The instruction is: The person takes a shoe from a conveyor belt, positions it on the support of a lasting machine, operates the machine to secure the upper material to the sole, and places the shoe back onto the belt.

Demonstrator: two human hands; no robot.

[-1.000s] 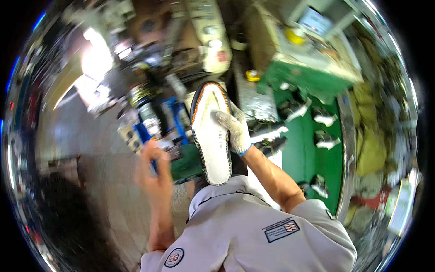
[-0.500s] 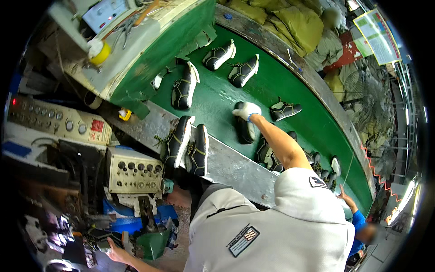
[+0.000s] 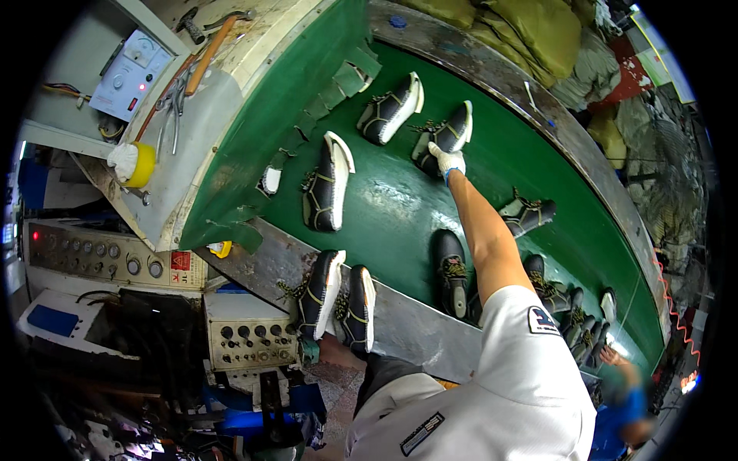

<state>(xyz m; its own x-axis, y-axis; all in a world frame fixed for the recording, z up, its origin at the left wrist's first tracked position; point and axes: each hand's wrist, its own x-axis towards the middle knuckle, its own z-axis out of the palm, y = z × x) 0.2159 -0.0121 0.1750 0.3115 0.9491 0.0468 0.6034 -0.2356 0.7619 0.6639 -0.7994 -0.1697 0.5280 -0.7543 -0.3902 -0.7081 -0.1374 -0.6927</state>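
My right hand [image 3: 447, 161] wears a white glove and reaches far across the green conveyor belt [image 3: 384, 196]. Its fingers grip the near end of a black safety shoe [image 3: 460, 131] with yellow seams, loose laces and a pale edge along its sole. Beside it, to the left, another black shoe [image 3: 388, 111] lies on its side, and a taller boot-like shoe [image 3: 329, 188] is nearer. An upright black laced shoe [image 3: 450, 265] sits close to my forearm. My left hand is outside the picture.
Two shoes [image 3: 357, 307] rest on the metal ledge [image 3: 419, 326]. Several more shoes [image 3: 576, 315] are on the right, near a co-worker's hand [image 3: 613, 357]. A control panel [image 3: 250, 338] and a bench with a hammer [image 3: 211, 54] and pliers [image 3: 175, 111] are left.
My right hand has let go of the shoe near the belt's middle and moved farther away, onto another shoe. My left hand has left the view. The whole view has shifted.
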